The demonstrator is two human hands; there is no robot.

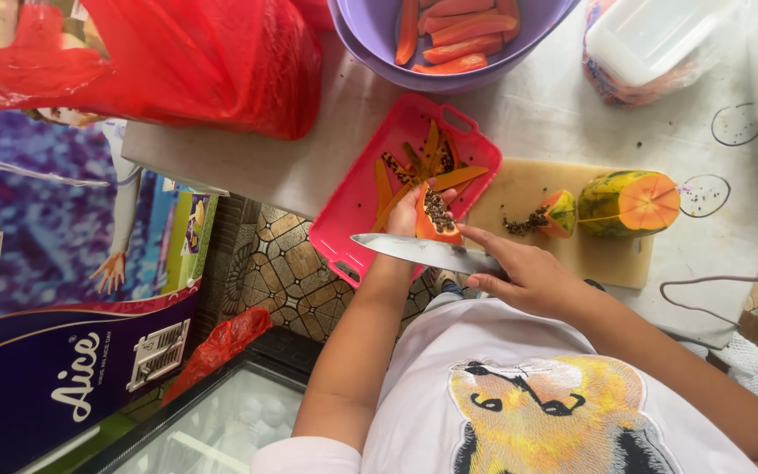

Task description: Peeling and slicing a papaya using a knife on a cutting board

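Our left hand (405, 215) cups a seeded papaya wedge (437, 217) over the pink tray (348, 211) at the bench's near edge, probably catching scraps; our right hand (528, 276) grips the knife (418, 252) just beneath it.

A purple bowl (370, 44) of orange strips stands at the table's far edge, beside a red plastic bag (212, 61). A half papaya (629, 204) and a smaller piece (560, 213) lie on the wooden board (528, 189). A clear container (651, 35) sits behind them.
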